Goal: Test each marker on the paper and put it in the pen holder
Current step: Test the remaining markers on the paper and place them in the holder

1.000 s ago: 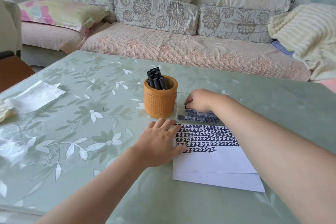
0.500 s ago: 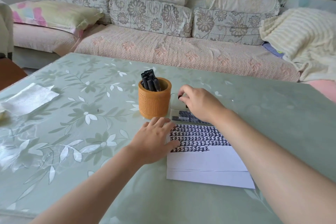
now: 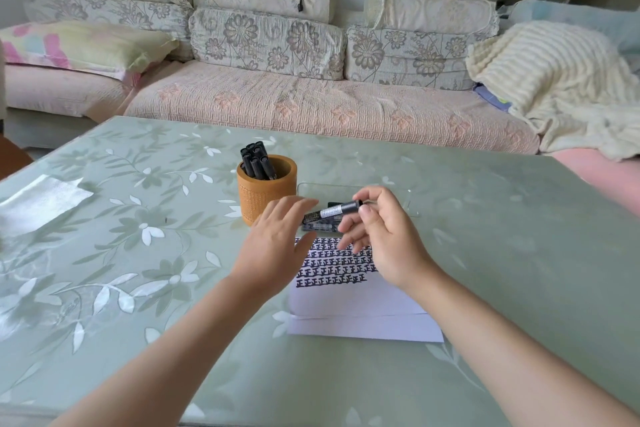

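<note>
**Q:** What is the surface like, and what room is it in?

**A:** A wide table (image 3: 138, 288) fills the lower view, covered in a glossy pale green sheet printed with white flowers and leaves. It catches window glare on the left. Behind it runs a long sofa (image 3: 311, 107) with a pink seat cover and floral back cushions. A pastel pillow (image 3: 79, 45) lies at the sofa's left end, and a cream ribbed blanket (image 3: 561, 80) is heaped at its right end.

**Q:** What is on the table?

**A:** An orange pen holder (image 3: 268, 198) stands upright near the middle, with a bunch of black markers (image 3: 257, 163) standing in it, leaning left. Just to its right lies a shallow clear tray (image 3: 329, 191) with loose markers (image 3: 320, 226) in it. White paper (image 3: 360, 308) lies nearer the person, and its far half is filled with rows of dark test marks. A white tissue (image 3: 38, 201) lies flat, well apart, at the far left.

**Q:** And the hands?

**A:** The right hand (image 3: 388, 243) pinches one end of a capped black marker (image 3: 337, 210) between thumb and fingers. It is held above the tray, nearly level, with its free end pointing left. The left hand (image 3: 277, 246) holds nothing, its fingers straight and spread near that free end. Blur hides whether the fingers touch it.
</note>
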